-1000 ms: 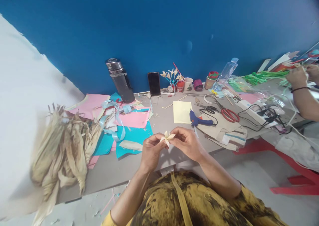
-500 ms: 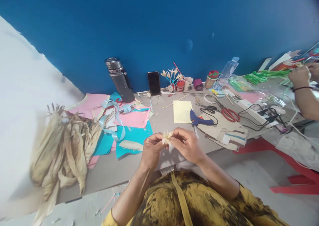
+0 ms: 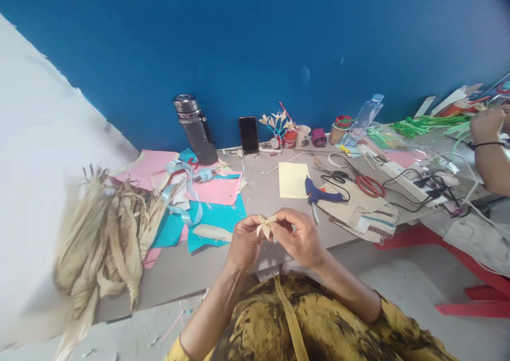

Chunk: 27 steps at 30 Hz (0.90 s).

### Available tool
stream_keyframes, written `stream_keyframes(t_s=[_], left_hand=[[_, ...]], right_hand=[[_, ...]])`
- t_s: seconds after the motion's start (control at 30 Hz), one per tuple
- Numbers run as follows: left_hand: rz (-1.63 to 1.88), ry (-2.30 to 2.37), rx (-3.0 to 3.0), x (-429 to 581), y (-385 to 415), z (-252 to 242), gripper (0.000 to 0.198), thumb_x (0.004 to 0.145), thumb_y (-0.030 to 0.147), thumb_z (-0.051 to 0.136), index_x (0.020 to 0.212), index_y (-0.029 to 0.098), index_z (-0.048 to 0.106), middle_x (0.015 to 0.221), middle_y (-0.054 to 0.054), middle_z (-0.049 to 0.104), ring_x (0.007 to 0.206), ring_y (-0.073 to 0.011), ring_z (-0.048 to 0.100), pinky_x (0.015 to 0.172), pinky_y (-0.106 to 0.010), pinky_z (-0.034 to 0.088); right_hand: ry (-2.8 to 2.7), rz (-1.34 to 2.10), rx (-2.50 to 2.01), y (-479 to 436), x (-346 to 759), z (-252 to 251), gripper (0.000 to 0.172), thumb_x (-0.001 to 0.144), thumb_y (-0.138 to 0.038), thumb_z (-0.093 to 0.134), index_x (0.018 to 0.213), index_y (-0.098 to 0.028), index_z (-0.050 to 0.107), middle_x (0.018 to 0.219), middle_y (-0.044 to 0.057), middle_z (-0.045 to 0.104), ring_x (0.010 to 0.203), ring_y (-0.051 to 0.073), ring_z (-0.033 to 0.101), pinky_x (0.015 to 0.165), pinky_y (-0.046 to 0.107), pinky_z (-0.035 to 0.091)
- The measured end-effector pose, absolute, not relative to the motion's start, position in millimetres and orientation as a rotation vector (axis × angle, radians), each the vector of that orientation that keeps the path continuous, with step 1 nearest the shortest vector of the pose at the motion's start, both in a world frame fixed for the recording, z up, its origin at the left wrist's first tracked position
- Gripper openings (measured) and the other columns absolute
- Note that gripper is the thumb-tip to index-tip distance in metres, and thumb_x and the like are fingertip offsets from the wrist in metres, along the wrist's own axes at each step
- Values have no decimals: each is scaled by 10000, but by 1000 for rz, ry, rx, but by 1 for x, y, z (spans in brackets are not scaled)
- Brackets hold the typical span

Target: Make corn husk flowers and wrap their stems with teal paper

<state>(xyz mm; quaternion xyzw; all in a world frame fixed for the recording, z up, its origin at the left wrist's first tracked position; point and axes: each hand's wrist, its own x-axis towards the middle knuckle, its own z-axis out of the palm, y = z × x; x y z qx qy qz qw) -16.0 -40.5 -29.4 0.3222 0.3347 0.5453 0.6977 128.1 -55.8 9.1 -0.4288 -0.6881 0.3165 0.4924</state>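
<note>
Between my two hands, above the table's front edge, is a small cream-coloured flower (image 3: 266, 226) with several pointed petals, apparently of dried husk. My left hand (image 3: 246, 240) pinches it from the left between thumb and fingers. From the other side my right hand (image 3: 299, 235) grips its petals, also closed. Left of my left hand, a strip of dry husk (image 3: 213, 233) lies on blue paper (image 3: 235, 211). A blue glue gun (image 3: 323, 194) rests beyond my right hand, beside a yellow sheet (image 3: 293, 179).
Dried husks (image 3: 99, 239) hang over the table's left side. Along the wall stand a thermos (image 3: 196, 131), a phone (image 3: 248, 135), finished flowers (image 3: 275, 123) and cups. Scissors (image 3: 370, 186), a glove (image 3: 370, 222) and a power strip (image 3: 410, 183) lie right. Another person's hand (image 3: 486, 125) works far right.
The flower has turned in my fingers, so its petals now spread open towards me. My hands stay nearly in place; the whole view has shifted slightly.
</note>
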Motion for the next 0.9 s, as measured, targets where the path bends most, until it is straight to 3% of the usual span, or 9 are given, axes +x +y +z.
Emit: stream_keyframes(t_s=[0.23, 0.43, 0.9], left_hand=[[1217, 796, 790, -21, -39, -33, 319, 549, 310, 936, 666, 161, 680, 629, 26, 650, 516, -89, 534, 567, -245, 454], [1198, 760, 768, -25, -38, -34, 318, 602, 370, 909, 660, 151, 686, 569, 6, 624, 520, -104, 541, 565, -246, 432], [1309, 940, 855, -29, -37, -39, 302, 605, 310, 885, 628, 167, 619, 584, 40, 584, 507, -89, 514, 563, -252, 425]], right_hand=[[-1701, 858, -1074, -53, 128, 11, 172, 872, -199, 607, 702, -209, 632, 627, -5, 688, 531, 115, 530, 548, 243, 402], [-1730, 944, -1054, -52, 133, 2, 94, 913, -244, 592, 922, -204, 676, 710, 9, 721, 560, 119, 543, 561, 234, 400], [-1739, 1049, -1157, -56, 158, -26, 152, 911, -269, 583, 826, -179, 672, 684, -2, 636, 598, 125, 523, 561, 221, 400]])
